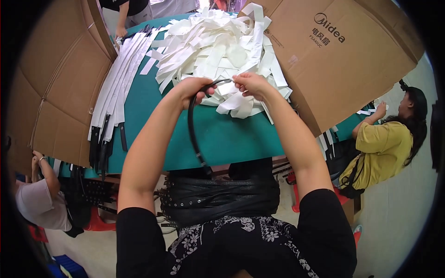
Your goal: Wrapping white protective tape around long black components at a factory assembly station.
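Note:
My left hand (197,90) is closed around a black belt (192,125). One end of this belt points right, toward my other hand, and the rest hangs in a curve over the table edge to my lap. Pinched fingers on my right hand (249,86) meet at the belt's tip, beside a small pale bit; what exactly they grip is too small to tell. Below and beyond both hands spreads a heap of white flat strips (218,55). Across my lap lies a bundle of black belts (222,197), some with metal eyelets.
On the green table (222,139), black belts in white sleeves (113,88) lie in a row at left. A cardboard box (60,92) stands left, another cardboard box (333,60) right. People work at far left, left and right; the right one wears a yellow shirt (382,148).

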Action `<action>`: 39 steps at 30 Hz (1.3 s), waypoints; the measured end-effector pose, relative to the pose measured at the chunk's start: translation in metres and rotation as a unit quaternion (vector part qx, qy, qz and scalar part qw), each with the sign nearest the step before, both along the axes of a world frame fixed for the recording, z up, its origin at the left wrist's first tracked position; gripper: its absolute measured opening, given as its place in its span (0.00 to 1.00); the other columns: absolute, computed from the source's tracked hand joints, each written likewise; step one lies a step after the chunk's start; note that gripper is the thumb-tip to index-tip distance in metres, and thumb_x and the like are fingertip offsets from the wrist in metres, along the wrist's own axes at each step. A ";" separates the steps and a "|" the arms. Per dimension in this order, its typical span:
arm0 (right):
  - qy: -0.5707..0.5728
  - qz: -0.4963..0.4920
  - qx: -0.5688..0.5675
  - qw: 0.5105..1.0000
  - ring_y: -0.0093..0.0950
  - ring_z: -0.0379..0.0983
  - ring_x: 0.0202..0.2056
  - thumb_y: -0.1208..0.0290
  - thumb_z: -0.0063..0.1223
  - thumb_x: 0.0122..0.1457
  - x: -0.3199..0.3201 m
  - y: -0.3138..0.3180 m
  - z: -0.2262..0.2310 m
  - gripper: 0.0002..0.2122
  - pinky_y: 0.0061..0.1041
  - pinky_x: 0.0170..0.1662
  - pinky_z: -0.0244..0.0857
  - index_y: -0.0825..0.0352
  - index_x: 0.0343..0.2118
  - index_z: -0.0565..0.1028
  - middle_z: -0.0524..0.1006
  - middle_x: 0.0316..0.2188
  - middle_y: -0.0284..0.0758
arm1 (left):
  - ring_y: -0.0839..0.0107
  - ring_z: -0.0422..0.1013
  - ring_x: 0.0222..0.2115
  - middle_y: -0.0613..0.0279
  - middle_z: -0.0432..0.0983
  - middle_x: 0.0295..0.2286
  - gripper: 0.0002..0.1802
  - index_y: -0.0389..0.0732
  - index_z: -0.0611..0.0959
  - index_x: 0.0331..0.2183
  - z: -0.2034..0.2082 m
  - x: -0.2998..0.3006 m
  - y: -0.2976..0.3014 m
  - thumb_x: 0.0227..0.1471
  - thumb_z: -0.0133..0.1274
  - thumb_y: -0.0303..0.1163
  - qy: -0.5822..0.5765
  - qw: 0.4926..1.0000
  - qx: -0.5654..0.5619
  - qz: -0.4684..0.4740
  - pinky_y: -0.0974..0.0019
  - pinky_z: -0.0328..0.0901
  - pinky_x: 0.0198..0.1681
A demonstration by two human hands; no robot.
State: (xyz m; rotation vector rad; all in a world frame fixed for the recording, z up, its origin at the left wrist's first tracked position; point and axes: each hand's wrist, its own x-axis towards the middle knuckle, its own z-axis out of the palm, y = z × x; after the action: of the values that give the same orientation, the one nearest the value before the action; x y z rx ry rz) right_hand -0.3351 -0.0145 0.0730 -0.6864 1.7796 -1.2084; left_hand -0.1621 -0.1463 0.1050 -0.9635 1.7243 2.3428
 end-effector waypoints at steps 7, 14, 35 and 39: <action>-0.001 0.043 -0.013 0.999 0.14 0.59 0.16 0.62 0.46 0.55 0.033 0.030 -0.050 0.11 0.13 0.19 0.57 0.63 0.21 0.69 0.66 0.16 0.24 | 0.79 0.62 0.10 0.68 0.67 0.13 0.12 0.37 0.74 0.26 -0.073 0.037 0.044 0.53 0.44 0.35 0.048 0.998 0.027 -0.002 0.77 0.58 0.11; -0.077 0.011 -0.095 0.992 0.14 0.59 0.17 0.62 0.46 0.55 0.067 0.055 -0.073 0.12 0.14 0.19 0.57 0.66 0.23 0.70 0.67 0.16 0.26 | 0.79 0.64 0.12 0.66 0.69 0.16 0.13 0.38 0.73 0.29 -0.101 0.044 0.071 0.54 0.42 0.39 0.078 0.995 0.056 0.005 0.77 0.61 0.17; 0.002 0.094 -0.047 0.994 0.14 0.59 0.17 0.62 0.47 0.55 0.078 0.065 -0.062 0.12 0.15 0.19 0.55 0.67 0.23 0.72 0.68 0.16 0.25 | 0.72 0.70 0.19 0.62 0.72 0.20 0.14 0.36 0.73 0.29 -0.102 0.092 0.100 0.55 0.40 0.37 0.081 0.991 0.104 0.003 0.74 0.65 0.24; -0.001 0.237 -0.003 0.971 0.14 0.61 0.18 0.61 0.48 0.54 0.100 0.069 -0.048 0.12 0.14 0.21 0.56 0.67 0.25 0.73 0.68 0.16 0.25 | 0.72 0.71 0.20 0.61 0.72 0.20 0.14 0.36 0.73 0.28 -0.114 0.092 0.095 0.54 0.41 0.37 0.133 0.988 0.077 0.015 0.72 0.66 0.24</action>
State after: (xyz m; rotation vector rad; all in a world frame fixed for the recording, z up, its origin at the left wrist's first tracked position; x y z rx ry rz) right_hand -0.2352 0.0543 0.0246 -1.0432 1.4919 -0.8857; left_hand -0.0704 -0.0512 -0.0092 -0.6842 1.5862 2.6821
